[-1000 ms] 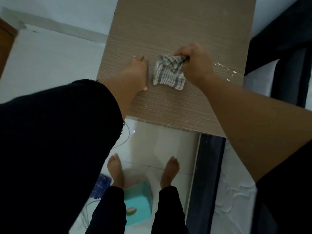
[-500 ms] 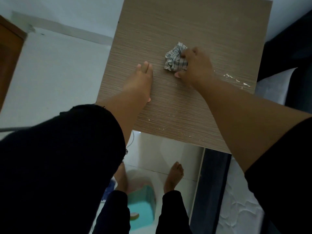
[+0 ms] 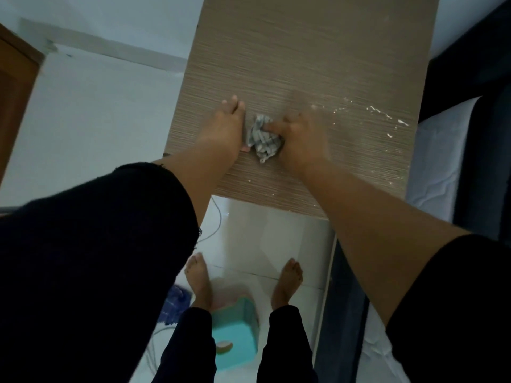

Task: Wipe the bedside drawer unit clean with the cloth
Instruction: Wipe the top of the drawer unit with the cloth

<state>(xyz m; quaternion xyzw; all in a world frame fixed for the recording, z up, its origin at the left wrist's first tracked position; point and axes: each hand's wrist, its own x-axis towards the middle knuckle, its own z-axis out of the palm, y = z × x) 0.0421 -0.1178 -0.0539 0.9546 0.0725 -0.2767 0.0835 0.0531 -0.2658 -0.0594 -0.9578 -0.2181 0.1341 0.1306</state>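
Head view: right hand (image 3: 301, 139) clutched the crumpled checked cloth (image 3: 262, 139) against the wood-grain top of the bedside drawer unit (image 3: 318, 51), near its front-middle. Left hand (image 3: 225, 128) lay flat beside the cloth, fingers straight. White smears (image 3: 373, 110) streaked the top's right side.

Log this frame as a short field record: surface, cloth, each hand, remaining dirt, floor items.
surface: wood-grain top of the bedside drawer unit
cloth: checked cloth, bunched up, lying on the top between the two hands
right hand: right hand grips the cloth, blurred
left hand: left hand rests flat on the top beside the cloth, fingers straight
remaining dirt: white specks on the top near the bed side
floor items: teal container between the bare feet
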